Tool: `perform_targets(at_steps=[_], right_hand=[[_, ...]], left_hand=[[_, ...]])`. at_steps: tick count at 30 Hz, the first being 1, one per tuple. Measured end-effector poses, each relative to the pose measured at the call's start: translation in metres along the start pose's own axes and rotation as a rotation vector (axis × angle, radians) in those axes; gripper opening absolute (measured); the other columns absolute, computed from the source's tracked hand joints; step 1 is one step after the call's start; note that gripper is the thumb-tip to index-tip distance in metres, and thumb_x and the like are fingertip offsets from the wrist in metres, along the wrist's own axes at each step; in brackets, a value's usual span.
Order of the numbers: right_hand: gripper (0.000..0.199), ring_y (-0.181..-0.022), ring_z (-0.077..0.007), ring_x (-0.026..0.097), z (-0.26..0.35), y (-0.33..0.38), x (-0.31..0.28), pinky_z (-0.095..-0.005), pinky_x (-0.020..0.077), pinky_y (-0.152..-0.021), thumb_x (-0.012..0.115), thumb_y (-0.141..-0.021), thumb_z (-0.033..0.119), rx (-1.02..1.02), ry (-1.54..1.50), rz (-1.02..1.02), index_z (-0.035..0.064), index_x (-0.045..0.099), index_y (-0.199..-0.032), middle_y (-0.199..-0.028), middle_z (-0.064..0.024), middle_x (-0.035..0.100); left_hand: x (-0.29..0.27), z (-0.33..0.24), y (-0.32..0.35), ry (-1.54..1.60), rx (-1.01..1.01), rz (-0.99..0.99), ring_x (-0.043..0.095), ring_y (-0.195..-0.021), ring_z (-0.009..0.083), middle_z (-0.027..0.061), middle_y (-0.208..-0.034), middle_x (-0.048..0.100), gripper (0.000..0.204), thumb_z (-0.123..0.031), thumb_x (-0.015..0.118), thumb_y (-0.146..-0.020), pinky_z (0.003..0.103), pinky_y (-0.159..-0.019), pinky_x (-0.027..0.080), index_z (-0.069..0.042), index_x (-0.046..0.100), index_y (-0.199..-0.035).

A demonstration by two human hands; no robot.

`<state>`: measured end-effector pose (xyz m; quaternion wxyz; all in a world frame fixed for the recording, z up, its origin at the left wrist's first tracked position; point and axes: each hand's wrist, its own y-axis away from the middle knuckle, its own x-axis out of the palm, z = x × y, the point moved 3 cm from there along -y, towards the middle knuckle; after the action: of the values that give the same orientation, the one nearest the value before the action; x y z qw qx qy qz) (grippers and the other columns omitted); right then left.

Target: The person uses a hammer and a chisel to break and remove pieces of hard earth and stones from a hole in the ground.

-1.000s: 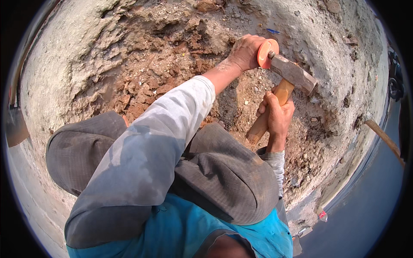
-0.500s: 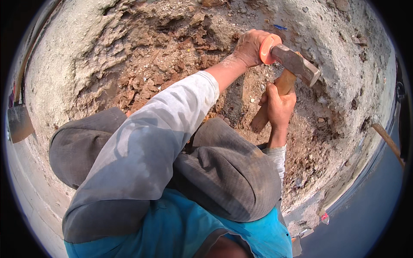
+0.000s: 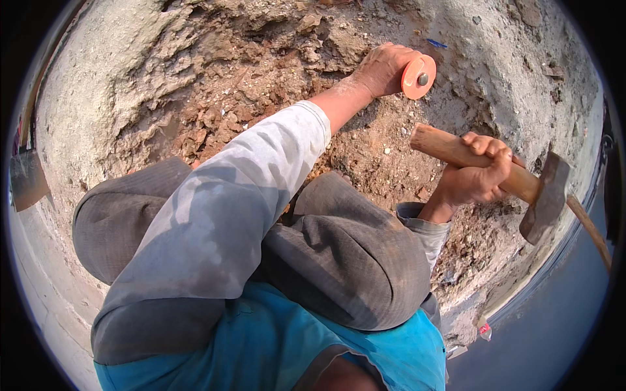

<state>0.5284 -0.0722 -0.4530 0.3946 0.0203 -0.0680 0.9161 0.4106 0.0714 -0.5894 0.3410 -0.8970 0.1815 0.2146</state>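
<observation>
- The hammer [image 3: 521, 186] sits at the right of the frame, its wooden handle running from centre right down to a dark metal head near the right rim, raised off the ground.
- The right hand [image 3: 476, 173] is wrapped tight round the handle just short of the head, fingers curled over the top.
- The chisel [image 3: 418, 77] is in the upper middle, seen end-on: an orange round guard with a small metal end at its centre.
- The left hand [image 3: 385, 68] is closed round the chisel below the guard; the shaft itself is hidden, so I cannot tell where its tip meets the ground.
- Hammer head and chisel are well apart.
- Broken reddish rubble [image 3: 261, 98] lies under and around the left hand, with pale grey concrete [image 3: 98, 85] ringing it.
- The person's bent knees [image 3: 352, 260] in grey trousers fill the lower centre.
- A second wooden handle [image 3: 590, 228] lies at the right rim.
</observation>
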Motion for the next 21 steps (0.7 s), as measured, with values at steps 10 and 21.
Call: perform_targets(at_steps=[10,21], right_hand=[[0.027,-0.059,-0.0141,0.056,0.048,0.009,-0.018,-0.0313,0.0512,-0.053,0.061,-0.092,0.013,0.056,0.057,0.033,0.0,0.049,-0.112,-0.069,-0.0042,0.053],[0.019,-0.052,-0.016,0.056,-0.09,0.097,-0.017,-0.0293,0.05,-0.042,0.062,-0.086,0.005,0.905,-0.086,0.182,0.0004,0.05,-0.1,-0.072,-0.0073,0.055]], left_hand=[[-0.004,0.015,0.009,0.048,0.011,0.005,0.065,-0.088,0.0324,0.0095,-0.088,0.066,0.021,-0.012,0.073,-0.075,0.042,-0.079,0.052,-0.008,0.062,-0.092],[-0.007,0.022,0.022,0.042,-0.026,0.107,0.063,-0.089,0.0306,0.0078,-0.088,0.065,0.03,-0.022,0.079,-0.068,0.041,-0.084,0.049,-0.01,0.064,-0.091]])
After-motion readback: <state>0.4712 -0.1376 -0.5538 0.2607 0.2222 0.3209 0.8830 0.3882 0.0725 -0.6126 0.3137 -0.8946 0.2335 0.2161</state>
